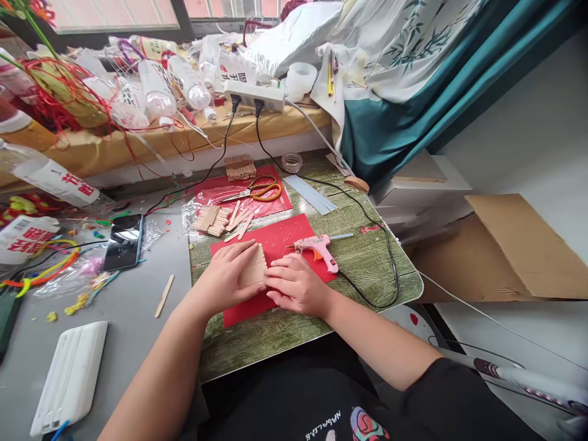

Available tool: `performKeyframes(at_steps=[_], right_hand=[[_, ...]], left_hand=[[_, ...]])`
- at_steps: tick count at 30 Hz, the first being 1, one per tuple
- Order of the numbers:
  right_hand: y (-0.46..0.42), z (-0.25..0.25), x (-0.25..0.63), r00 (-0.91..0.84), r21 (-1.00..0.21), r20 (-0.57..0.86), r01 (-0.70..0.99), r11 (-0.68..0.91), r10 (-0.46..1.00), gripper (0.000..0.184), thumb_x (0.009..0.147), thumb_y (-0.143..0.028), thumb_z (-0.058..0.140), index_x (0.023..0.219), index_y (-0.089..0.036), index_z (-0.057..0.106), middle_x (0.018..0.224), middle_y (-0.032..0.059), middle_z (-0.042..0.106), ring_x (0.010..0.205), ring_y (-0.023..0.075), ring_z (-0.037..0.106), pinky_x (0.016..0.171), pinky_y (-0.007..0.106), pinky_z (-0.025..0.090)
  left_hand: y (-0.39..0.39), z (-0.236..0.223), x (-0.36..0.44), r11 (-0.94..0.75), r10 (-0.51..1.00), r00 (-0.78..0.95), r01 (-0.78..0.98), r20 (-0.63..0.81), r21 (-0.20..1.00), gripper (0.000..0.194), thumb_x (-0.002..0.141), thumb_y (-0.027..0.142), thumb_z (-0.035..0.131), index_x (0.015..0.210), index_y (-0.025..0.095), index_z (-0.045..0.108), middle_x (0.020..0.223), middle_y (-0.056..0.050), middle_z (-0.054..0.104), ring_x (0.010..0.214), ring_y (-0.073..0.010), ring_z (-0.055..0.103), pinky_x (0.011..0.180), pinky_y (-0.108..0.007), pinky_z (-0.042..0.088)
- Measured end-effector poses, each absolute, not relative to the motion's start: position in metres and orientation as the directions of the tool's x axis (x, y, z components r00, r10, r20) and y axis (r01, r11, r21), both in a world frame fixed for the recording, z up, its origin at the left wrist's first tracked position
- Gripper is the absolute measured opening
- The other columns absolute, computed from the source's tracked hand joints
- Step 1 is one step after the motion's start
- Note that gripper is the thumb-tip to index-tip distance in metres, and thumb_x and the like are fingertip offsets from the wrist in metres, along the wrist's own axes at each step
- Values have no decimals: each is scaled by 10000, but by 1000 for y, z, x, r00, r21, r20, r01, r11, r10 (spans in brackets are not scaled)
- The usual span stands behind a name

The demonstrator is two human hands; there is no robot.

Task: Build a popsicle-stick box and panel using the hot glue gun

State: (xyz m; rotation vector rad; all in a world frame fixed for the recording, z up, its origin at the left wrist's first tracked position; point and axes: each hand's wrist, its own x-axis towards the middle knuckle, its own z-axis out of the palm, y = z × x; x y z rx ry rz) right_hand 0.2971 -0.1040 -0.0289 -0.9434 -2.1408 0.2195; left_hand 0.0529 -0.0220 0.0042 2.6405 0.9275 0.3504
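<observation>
A flat panel of wooden craft sticks (253, 268), set side by side, is between my hands over a red sheet (294, 234). My left hand (228, 275) grips its left side, thumb along the near edge and fingers over the far end. The curled fingers of my right hand (297, 285) press against the panel's right edge; their tips are partly hidden. Just beyond my right hand lies a pink glue gun (321, 247) with a glue stick in its back. Several loose craft sticks (239, 224) lie past the sheet, beside a banded bundle (211, 219).
Scissors (257, 190) rest on a red packet (285, 197) near another stick bundle (239, 167). Glue sticks (310, 194) and a tape roll (292, 162) lie farther back. The black cord (390, 257) loops along the right. A phone (124, 241) and white power bank (71, 375) are left.
</observation>
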Motion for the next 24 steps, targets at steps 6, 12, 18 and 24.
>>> performKeyframes(at_steps=[6,12,18,24], right_hand=[[-104,-30,296,-433,-387,615,562,731,658,246,998,-280,678,1237,-235,711,1243,65,792,1186,264,675,1140,522,422],[-107,-31,297,-381,-400,654,559,727,653,309,970,-246,676,1279,-235,686,1239,80,777,1183,273,672,1126,531,447],[-106,-31,298,-200,-527,634,595,607,747,352,956,-181,622,1297,-230,694,1245,109,742,1156,296,658,1031,537,526],[-104,-37,296,-295,-504,629,550,666,720,383,950,-146,629,1315,-242,694,1287,83,758,1203,282,656,1056,529,508]], left_hand=[[-21,2,52,-748,631,765,558,124,360,835,943,648,648,1628,254,377,1647,-148,456,1472,-374,480,1201,-550,408],[-22,3,53,-742,640,758,566,127,360,831,939,644,656,1621,246,397,1639,-147,469,1459,-374,494,1197,-552,418],[-22,6,53,-749,629,769,562,111,350,875,915,632,689,1640,257,372,1638,-148,468,1461,-392,487,1196,-570,416],[-23,6,52,-750,630,770,567,104,341,897,894,628,707,1636,251,372,1647,-154,453,1469,-396,476,1197,-570,405]])
